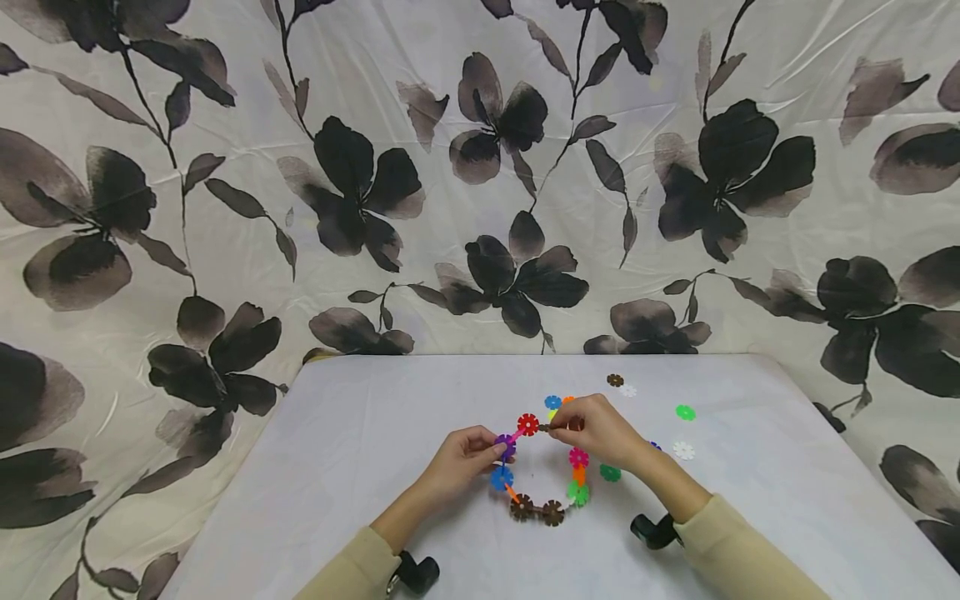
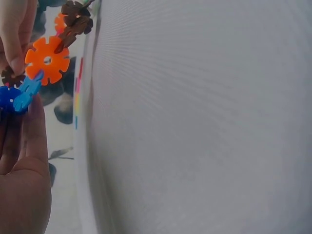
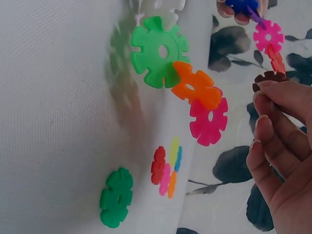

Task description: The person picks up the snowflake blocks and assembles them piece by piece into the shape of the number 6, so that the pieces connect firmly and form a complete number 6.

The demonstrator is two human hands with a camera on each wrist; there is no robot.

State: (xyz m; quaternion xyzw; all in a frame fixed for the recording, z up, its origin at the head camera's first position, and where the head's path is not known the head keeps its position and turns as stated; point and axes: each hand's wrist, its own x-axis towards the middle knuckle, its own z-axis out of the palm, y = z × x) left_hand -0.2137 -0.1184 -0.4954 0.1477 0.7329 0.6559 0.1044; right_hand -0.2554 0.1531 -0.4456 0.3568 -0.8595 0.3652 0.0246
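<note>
A ring of linked plastic snowflake discs is held up between both hands. My left hand pinches a purple disc on the ring's left side; it looks blue in both wrist views. At the ring's top, my right hand pinches a brown disc between thumb and forefinger, beside a red disc. Lower round the ring come a blue disc, brown discs, a green disc and a pink disc. Fingers partly hide the ring's upper right, so I cannot tell whether it joins there.
Loose discs lie on the white table, including a dark green disc, a bright green disc, a white disc and a brown disc. Behind my right hand lies a small group with a blue disc. Floral cloth hangs behind.
</note>
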